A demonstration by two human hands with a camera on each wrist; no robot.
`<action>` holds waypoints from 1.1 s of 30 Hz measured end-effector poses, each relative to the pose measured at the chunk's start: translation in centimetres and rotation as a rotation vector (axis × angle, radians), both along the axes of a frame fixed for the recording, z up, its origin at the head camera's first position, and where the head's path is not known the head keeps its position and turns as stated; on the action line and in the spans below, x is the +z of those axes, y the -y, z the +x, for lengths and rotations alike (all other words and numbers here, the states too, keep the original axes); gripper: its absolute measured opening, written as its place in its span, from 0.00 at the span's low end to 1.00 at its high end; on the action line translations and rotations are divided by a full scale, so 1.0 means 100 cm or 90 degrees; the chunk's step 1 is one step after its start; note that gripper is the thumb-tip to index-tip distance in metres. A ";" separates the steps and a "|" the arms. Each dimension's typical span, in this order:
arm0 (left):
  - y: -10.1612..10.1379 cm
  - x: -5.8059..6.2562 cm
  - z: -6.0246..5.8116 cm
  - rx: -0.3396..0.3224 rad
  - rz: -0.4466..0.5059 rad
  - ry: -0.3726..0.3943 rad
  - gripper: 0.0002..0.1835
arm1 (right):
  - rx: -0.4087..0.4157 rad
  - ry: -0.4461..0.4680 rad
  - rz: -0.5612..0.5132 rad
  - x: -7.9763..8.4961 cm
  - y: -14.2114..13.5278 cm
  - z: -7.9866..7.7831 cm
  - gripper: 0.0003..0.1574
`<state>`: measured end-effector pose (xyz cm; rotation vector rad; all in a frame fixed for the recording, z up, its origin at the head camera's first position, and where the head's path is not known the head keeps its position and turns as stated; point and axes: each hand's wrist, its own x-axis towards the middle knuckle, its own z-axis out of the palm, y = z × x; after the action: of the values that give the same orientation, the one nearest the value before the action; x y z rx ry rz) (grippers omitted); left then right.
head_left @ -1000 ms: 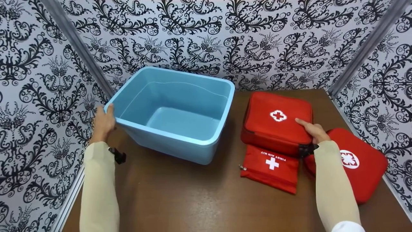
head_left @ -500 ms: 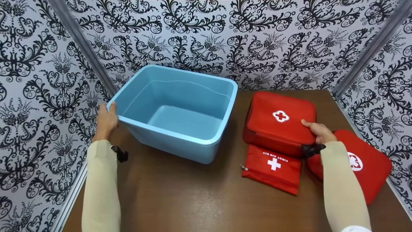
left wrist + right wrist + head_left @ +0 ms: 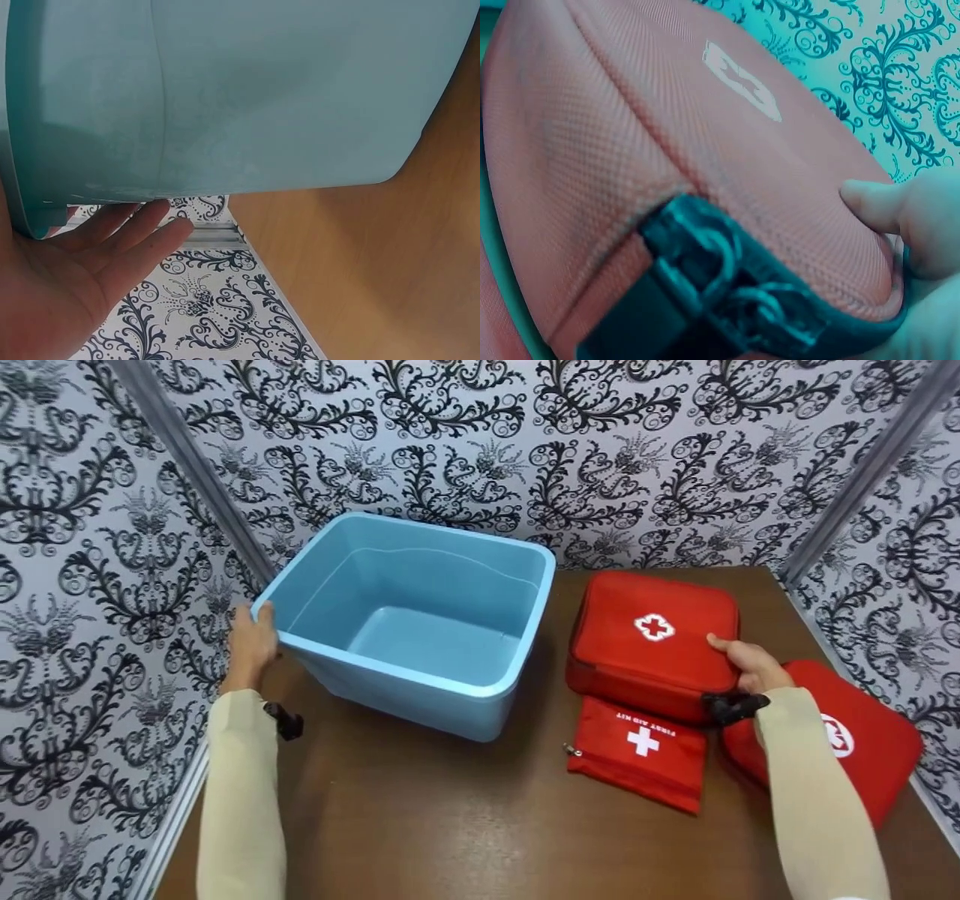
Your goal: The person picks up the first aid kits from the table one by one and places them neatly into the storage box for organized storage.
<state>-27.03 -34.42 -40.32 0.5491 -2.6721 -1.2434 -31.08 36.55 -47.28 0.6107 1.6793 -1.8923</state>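
A light blue plastic tub [image 3: 405, 697] stands left of centre on the table, nothing inside it. At its left corner my left hand [image 3: 251, 649] holds the rim, thumb over the top edge; the left wrist view shows fingers [image 3: 146, 244] along the outer wall. A boxy red first aid bag [image 3: 637, 667] with a white-outlined cross stands to the right. My right hand [image 3: 752, 666] grips its right side, thumb lying on the lid. The right wrist view shows a black strap buckle [image 3: 727, 277] on the bag; the fingers beneath are mostly hidden.
A flat red first aid pouch [image 3: 637, 757] lies in front of the bag. Another red case [image 3: 874, 750] with a round white emblem lies at the right, partly under my right sleeve. Patterned walls [image 3: 450, 435] enclose the back and sides of the table [image 3: 420, 825].
The head view has shifted slightly. My right thumb sits a little nearer the bag's right edge. My left hand keeps its place on the tub's rim.
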 end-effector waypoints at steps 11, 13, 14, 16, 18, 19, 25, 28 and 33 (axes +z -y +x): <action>0.004 0.004 0.003 0.009 0.003 0.001 0.35 | 0.008 0.062 -0.037 0.008 0.006 0.001 0.19; 0.004 0.003 0.002 0.004 0.011 0.004 0.35 | 0.007 0.059 -0.043 0.006 0.005 0.002 0.17; 0.004 0.003 0.002 0.003 0.014 0.005 0.35 | 0.003 0.059 -0.041 0.006 0.005 0.003 0.17; 0.003 0.002 0.001 0.003 0.019 0.007 0.35 | -0.005 0.051 -0.030 0.005 0.004 0.004 0.16; 0.002 0.001 0.000 0.004 0.016 0.006 0.34 | -0.004 0.039 -0.013 0.006 0.002 0.004 0.16; 0.002 0.001 0.000 0.005 0.012 0.005 0.34 | 0.000 0.034 -0.002 0.005 0.002 0.005 0.17; 0.002 0.000 0.000 0.010 0.020 0.004 0.33 | 0.022 0.010 0.009 0.007 0.003 0.006 0.20; 0.002 0.000 0.000 0.013 0.029 0.010 0.32 | 0.038 -0.002 0.015 0.009 0.003 0.008 0.21; 0.002 0.000 0.001 0.012 0.018 0.005 0.29 | 0.083 -0.051 0.036 0.010 0.001 0.013 0.24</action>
<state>-26.96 -34.65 -40.28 0.5830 -2.6525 -1.2789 -29.82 36.50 -46.25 0.4404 1.7842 -1.8030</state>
